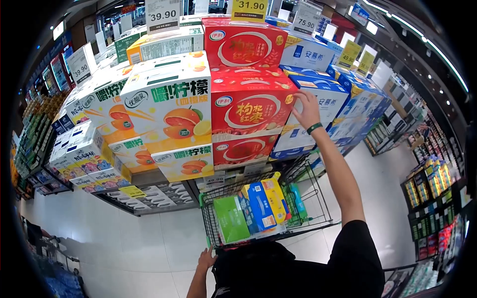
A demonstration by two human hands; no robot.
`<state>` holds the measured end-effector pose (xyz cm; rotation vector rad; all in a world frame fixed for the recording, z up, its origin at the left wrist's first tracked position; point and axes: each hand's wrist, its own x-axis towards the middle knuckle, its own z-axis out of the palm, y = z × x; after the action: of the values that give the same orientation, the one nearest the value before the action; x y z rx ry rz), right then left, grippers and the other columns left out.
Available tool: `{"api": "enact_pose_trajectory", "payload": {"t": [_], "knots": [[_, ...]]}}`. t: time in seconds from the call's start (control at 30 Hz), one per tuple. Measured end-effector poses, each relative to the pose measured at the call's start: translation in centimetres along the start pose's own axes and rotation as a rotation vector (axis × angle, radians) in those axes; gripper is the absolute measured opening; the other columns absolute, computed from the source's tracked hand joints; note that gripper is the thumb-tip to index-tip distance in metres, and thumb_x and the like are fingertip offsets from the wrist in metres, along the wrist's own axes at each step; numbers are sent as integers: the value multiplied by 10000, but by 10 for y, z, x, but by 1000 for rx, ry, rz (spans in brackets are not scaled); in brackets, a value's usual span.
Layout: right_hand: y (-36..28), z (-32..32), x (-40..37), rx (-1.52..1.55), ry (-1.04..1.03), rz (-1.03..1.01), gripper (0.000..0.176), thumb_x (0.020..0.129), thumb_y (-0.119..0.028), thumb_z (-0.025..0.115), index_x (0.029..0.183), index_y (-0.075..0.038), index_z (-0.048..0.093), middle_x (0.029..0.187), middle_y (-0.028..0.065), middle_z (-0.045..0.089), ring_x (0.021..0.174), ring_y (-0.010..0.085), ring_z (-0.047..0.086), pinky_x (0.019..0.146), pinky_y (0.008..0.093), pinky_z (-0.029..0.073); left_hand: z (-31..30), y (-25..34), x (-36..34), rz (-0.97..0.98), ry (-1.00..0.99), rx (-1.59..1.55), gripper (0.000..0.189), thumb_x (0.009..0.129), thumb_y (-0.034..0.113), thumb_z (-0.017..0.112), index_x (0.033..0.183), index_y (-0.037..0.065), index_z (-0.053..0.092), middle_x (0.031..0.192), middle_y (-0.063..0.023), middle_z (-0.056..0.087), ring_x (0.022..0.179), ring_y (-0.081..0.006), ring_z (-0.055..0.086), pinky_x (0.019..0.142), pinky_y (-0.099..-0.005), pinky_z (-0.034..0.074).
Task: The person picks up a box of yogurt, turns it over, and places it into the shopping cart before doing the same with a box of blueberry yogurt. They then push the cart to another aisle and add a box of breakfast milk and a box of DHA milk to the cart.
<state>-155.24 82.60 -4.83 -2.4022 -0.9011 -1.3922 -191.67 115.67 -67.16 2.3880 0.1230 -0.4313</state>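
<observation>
My right hand (306, 109), with a dark band at the wrist, reaches to the right side of a red carton (248, 107) in the middle of a stack. Its fingers are apart and touch the carton's edge, beside blue-and-white cartons (325, 102). Low in the view, my left hand (207, 258) is at the near left corner of a shopping cart (211, 226); its fingers look bent at the rim, and their grip is partly hidden. In the cart lie a green box (231, 219), a blue box (262, 206) and a yellow pack (276, 198).
White cartons with orange fruit prints (174, 107) are stacked left of the red ones. Price signs (163, 15) stand on top. Smaller cartons (92, 154) sit at the left corner. Shelves (430, 213) line the right side, and another cart (64, 258) is at the lower left.
</observation>
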Motion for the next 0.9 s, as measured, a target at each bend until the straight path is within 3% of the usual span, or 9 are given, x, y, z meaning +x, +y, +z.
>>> {"api": "enact_pose_trajectory", "payload": {"t": [0.1, 0.17, 0.2, 0.27, 0.33, 0.4, 0.47, 0.6, 0.9], "knots": [[58, -20, 32, -179, -53, -51, 629, 708, -193, 850, 1283, -172, 597, 1408, 101, 547, 1361, 361, 448, 1113, 469, 402, -5, 20, -10, -87, 19, -100, 840, 905, 500, 644, 1599, 191, 284, 1534, -318, 388, 1397, -478, 417, 1159, -483, 378], [92, -29, 49, -417, -219, 105, 854, 643, -219, 902, 1406, -233, 519, 1498, 91, 482, 1433, 356, 374, 1142, 518, 371, 6, 20, -9, -102, 99, -159, 838, 883, 471, 675, 1584, 188, 312, 1459, -307, 474, 1325, -484, 487, 1107, -508, 427], [107, -34, 57, -409, -206, 97, 854, 643, -219, 902, 1406, -233, 519, 1498, 91, 482, 1433, 356, 374, 1142, 518, 371, 11, 21, -6, -111, 138, -186, 837, 872, 457, 690, 1576, 187, 326, 1422, -302, 516, 1289, -487, 522, 1080, -520, 451], [130, -48, 67, -468, -418, 152, 1033, 574, -233, 941, 1478, -296, 448, 1558, 82, 422, 1474, 358, 310, 1158, 566, 339, 12, 36, -15, -115, 204, -218, 828, 855, 439, 711, 1543, 121, 377, 1332, -311, 577, 1239, -485, 559, 1059, -513, 466], [155, -55, 80, -488, -437, 93, 1123, 526, -233, 965, 1498, -325, 410, 1518, 92, 461, 1431, 353, 381, 1157, 518, 366, 16, 49, -19, -175, 247, -293, 794, 846, 448, 719, 1489, 66, 452, 1300, -320, 596, 1228, -476, 570, 1054, -505, 469], [179, -59, 98, -298, -703, 69, 1151, 492, -240, 979, 1492, -319, 414, 1439, 113, 517, 1359, 350, 474, 1118, 461, 427, 35, 48, -17, -186, 272, -295, 747, 850, 460, 717, 1440, 50, 513, 1313, -321, 591, 1232, -464, 571, 1055, -499, 471], [159, -74, 112, -287, -743, 135, 1129, 465, -225, 998, 1462, -247, 468, 1393, 139, 543, 1291, 353, 539, 1079, 423, 467, 40, 66, -22, -238, 230, -274, 681, 872, 430, 684, 1399, 17, 554, 1314, -312, 604, 1254, -447, 564, 1082, -476, 456], [174, -78, 111, -280, -672, -30, 837, 495, -327, 985, 1223, -98, 640, 1151, 122, 630, 1113, 324, 604, 951, 425, 491, 51, 102, -30, -268, 193, -292, 620, 893, 401, 674, 1384, 37, 568, 1299, -307, 609, 1231, -451, 574, 1071, -480, 463], [155, -113, 73, -373, -495, -159, 691, 550, -418, 949, 1046, -82, 605, 1094, 86, 634, 1098, 262, 578, 974, 382, 396, 59, 136, -15, -244, 222, -289, 524, 912, 301, 644, 1358, 32, 584, 1234, -279, 640, 1198, -442, 588, 1041, -471, 481]]}}
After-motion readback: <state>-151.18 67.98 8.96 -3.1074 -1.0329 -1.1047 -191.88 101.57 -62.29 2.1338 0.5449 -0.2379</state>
